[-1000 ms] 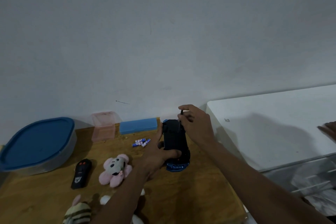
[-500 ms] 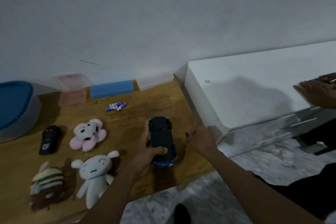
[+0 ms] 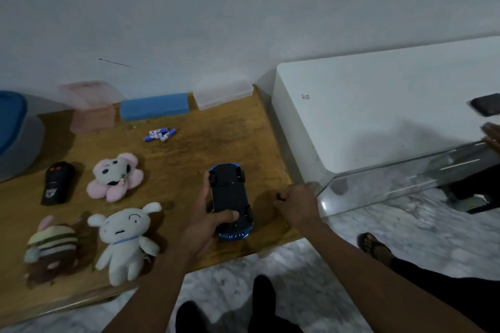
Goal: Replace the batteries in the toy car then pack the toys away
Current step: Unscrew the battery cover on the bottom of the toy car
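Note:
The blue toy car [image 3: 228, 194] lies upside down, black underside up, near the front right of the wooden table [image 3: 216, 140]. My left hand [image 3: 201, 222] grips it from the left, thumb across the underside. Just right of the car, my right hand [image 3: 297, 204] rests on the table with fingers curled, pinching a small dark object [image 3: 278, 195] that is too small to identify. Several blue batteries [image 3: 160, 134] lie loose further back. A black remote [image 3: 57, 182] lies at the left.
A pink plush [image 3: 115, 177], a white plush [image 3: 124, 238] and a striped plush [image 3: 51, 246] lie left of the car. A blue-lidded tub [image 3: 10, 121], pink box [image 3: 90, 105], blue box [image 3: 154, 106] and clear box [image 3: 223, 94] line the wall. A white cabinet [image 3: 378, 105] stands right; another person's hand [image 3: 492, 135] is there.
The car came down from upright at the back of the table to lying flat near the front edge. My right hand left the car's top and settled on the table beside it.

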Demonstrator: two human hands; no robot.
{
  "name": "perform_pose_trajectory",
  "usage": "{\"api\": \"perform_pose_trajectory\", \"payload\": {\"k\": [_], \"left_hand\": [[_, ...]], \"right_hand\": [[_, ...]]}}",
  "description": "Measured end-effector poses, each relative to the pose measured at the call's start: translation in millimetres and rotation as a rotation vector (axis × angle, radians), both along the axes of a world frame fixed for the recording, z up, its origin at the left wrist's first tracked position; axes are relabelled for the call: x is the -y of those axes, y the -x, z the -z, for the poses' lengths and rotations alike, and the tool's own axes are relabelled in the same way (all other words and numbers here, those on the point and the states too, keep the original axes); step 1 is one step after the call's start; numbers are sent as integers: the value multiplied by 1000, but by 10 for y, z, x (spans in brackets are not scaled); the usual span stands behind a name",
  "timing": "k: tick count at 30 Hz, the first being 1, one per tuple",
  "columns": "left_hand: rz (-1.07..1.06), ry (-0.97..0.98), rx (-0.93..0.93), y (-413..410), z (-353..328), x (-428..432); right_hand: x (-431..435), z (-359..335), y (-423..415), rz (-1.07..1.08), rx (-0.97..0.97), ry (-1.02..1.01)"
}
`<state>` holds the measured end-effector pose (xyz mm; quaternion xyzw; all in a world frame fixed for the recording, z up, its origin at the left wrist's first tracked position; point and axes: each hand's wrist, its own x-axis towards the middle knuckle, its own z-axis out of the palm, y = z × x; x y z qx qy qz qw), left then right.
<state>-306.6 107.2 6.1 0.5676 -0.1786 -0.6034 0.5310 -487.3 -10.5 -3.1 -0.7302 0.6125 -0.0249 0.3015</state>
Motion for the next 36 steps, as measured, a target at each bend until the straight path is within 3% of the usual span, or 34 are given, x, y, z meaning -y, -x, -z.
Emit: {"api": "perform_pose_trajectory", "payload": {"k": [10, 13, 17, 20, 28, 36], "left_hand": [[38, 37, -9, -172, -118, -11], [46, 59, 6, -293, -162, 17], [62, 133, 37, -451, -290, 86], [94, 214, 59, -584, -395, 134], [265, 192, 207, -1013, -640, 128], [222, 196, 143, -1066, -635, 111]], "right_hand": [[52, -101, -26, 51, -5, -10], [106, -332, -223, 36, 152, 55], [116, -751, -706, -84, 487, -144], [79, -959, -1042, -234, 480, -200], [91, -1168, -1453, -372, 396, -33], [45, -1257, -1501, -441, 345, 4]]}}
